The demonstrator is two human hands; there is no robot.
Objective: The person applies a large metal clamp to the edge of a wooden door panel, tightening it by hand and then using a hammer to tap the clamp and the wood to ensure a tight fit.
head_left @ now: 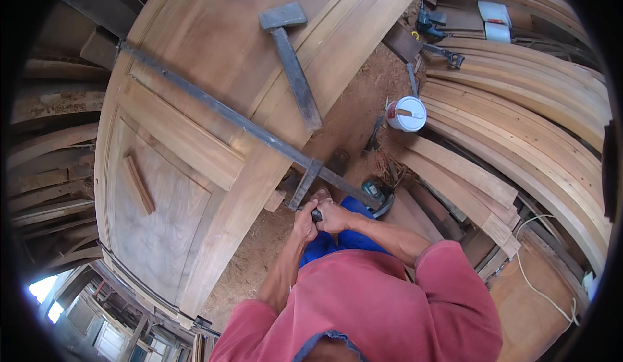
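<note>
A long metal bar clamp (224,110) lies across a panelled wooden door (214,261). Its sliding jaw (305,184) sits beyond the door's near edge, with a small wood block (275,200) beside it. Both hands are closed together round the clamp's dark handle (317,215), just below that jaw. My left hand (305,224) is on the left side of the handle, and my right hand (335,217) wraps it from the right. On the door rests a large hammer (295,76) with a grey block head, its handle end overhanging the edge.
A short wood strip (137,185) lies on the door's lower panel. On the sawdust-strewn floor stand a white bucket (407,114) with a brush across its lid and a teal power tool (376,190). Stacked boards (513,119) fill the right, with a handsaw (444,54) among them.
</note>
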